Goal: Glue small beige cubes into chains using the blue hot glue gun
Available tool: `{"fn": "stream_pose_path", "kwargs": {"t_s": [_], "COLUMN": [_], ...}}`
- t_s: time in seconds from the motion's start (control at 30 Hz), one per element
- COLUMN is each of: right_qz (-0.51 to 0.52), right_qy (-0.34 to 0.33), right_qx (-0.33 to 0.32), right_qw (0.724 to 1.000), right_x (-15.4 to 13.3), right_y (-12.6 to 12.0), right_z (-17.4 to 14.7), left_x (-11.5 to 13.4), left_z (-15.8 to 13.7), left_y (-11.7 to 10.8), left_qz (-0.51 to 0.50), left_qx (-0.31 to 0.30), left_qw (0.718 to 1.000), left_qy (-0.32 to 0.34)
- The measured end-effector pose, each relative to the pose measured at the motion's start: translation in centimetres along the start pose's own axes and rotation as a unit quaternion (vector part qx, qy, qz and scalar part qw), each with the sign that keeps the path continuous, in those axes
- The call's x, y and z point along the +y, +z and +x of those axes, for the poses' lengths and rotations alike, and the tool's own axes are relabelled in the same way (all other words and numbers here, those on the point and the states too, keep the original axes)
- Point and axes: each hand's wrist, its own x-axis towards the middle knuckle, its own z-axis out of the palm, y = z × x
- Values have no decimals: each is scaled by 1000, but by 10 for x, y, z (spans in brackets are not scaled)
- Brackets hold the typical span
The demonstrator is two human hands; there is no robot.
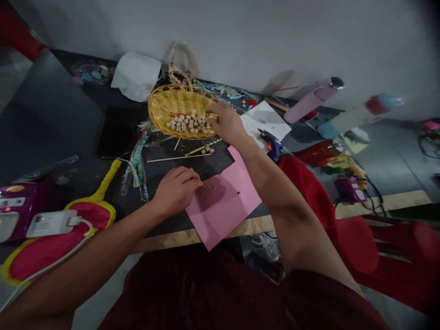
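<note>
My right hand [225,120] reaches over the right rim of a yellow oval wicker basket [161,101]. Its thumb and forefinger are apart beside a heap of small pale wooden cubes [187,123], and I see nothing held. Over the top left corner of a pink sheet of paper [220,215], my left hand [178,187] is closed, fingers bent and together. At its fingertips shows a small brown clump [208,187], too dim to make out fully. A few loose cubes [207,150] lie below the basket near a yellow stick [199,148] and a thin wooden stick [178,158].
Right of the basket are white paper [266,117], a blue glue gun [271,144] and a pink bottle [311,101]. A dark tablet-like slab [118,131] and a yellow-edged pink pouch [92,215] lie left. A white charger [53,223] trails a cable under my left forearm.
</note>
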Motion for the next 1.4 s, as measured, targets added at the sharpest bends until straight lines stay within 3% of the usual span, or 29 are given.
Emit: {"fn": "stream_pose_path", "kwargs": {"t_s": [0.17,0.3,0.47,0.73,0.83,0.93,1.13,1.23,1.4], "right_qz": [-48,-73,-95,-46,13,139,419,460,451], "right_qy": [-23,-24,-20,-43,-36,-13,17,-2,-6], "right_qx": [-81,-75,-17,-75,-60,-35,-65,-67,-64], "right_qw": [995,994,995,995,997,990,906,885,890], "right_x": [-32,-39,-38,-59,-48,-29,-12,-18,-15], "right_y": [13,20,18,29,31,31,18,4,-16], "right_z": [3,10,21,35,41,41,9,-16,-50], "left_x": [0,0,0,0,-1,0,1,1,1], "left_z": [0,0,0,0,0,-1,-1,0,0], "left_y": [-1,-1,0,0,-1,-1,-1,-1,1], "left_qz": [0,4,9,9,3,3,8,5,4], "left_qx": [-6,7,8,31,29,16,-9,-10,-24], "left_qw": [1000,1000,1000,999,999,1000,1000,1000,1000], "left_qy": [5,13,15,25,23,18,14,15,12]}}
